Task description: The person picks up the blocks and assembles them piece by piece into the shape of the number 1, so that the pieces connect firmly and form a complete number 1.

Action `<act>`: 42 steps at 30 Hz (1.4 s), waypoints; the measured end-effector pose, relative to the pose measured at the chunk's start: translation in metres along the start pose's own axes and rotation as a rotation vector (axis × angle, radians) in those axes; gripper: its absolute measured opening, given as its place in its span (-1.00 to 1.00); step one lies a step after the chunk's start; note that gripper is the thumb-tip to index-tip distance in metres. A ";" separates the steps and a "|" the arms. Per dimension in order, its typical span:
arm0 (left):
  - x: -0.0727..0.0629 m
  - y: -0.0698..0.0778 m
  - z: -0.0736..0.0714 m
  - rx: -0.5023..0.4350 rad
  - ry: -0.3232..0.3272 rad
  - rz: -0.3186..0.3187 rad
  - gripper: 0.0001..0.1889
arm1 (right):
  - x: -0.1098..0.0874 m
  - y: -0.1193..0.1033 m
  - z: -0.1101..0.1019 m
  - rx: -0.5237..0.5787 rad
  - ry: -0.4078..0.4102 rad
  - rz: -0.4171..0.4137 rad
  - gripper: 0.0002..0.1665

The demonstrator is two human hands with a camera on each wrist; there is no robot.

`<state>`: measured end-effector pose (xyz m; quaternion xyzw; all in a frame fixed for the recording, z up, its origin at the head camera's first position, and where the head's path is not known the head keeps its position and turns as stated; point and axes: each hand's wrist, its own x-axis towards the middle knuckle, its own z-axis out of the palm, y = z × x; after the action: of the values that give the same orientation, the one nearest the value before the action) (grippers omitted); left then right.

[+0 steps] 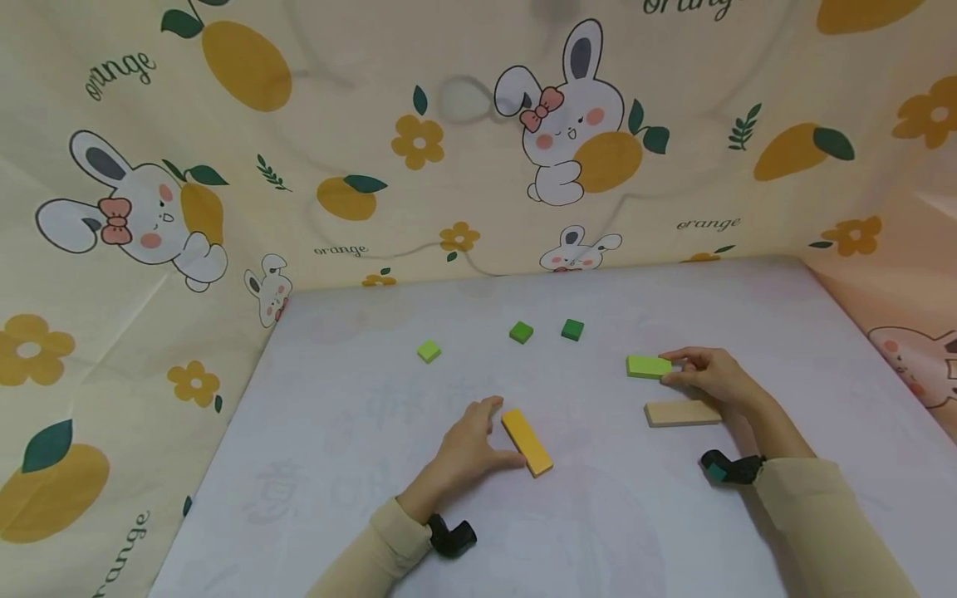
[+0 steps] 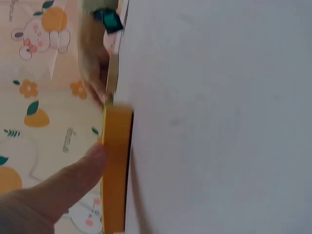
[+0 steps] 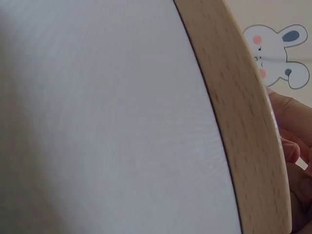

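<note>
Closest to the person are two beige sleeves (image 1: 385,540), each with a little black gadget (image 1: 454,540) strapped at the cuff, reaching over a white counter (image 1: 598,523). The two hands are well apart.

The left hand (image 1: 467,444) is beside an orange block (image 1: 527,443) lying at a slant around the middle of the counter. Thumb's touching the block's side near its near end; the fingers are spread away from the thumb, so it isn't clamped on it.

Over on the right there's a plain wooden block (image 1: 680,414) lying sideways, its right end right by the wrist. Can't tell if they touch. Just past it, the right hand (image 1: 710,378) has thumb and fingers pinching the right end of a light green block (image 1: 643,367).

Farther back sit three small squares: lime (image 1: 429,351) on the left, mid-green (image 1: 521,332), then dark green (image 1: 572,330). Behind everything hangs a cream cloth (image 1: 344,124) printed with rabbits, oranges and flowers.
</note>
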<state>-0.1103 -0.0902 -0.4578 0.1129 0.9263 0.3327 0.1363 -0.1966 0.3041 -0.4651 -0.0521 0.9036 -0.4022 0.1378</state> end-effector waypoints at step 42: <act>0.039 -0.019 -0.029 0.090 -0.251 0.306 -0.61 | 0.000 0.001 0.000 -0.002 -0.008 0.009 -0.36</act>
<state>-0.1588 -0.1101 -0.4551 0.2991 0.8879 0.2913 0.1933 -0.1964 0.3051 -0.4654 -0.0499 0.9038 -0.4004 0.1429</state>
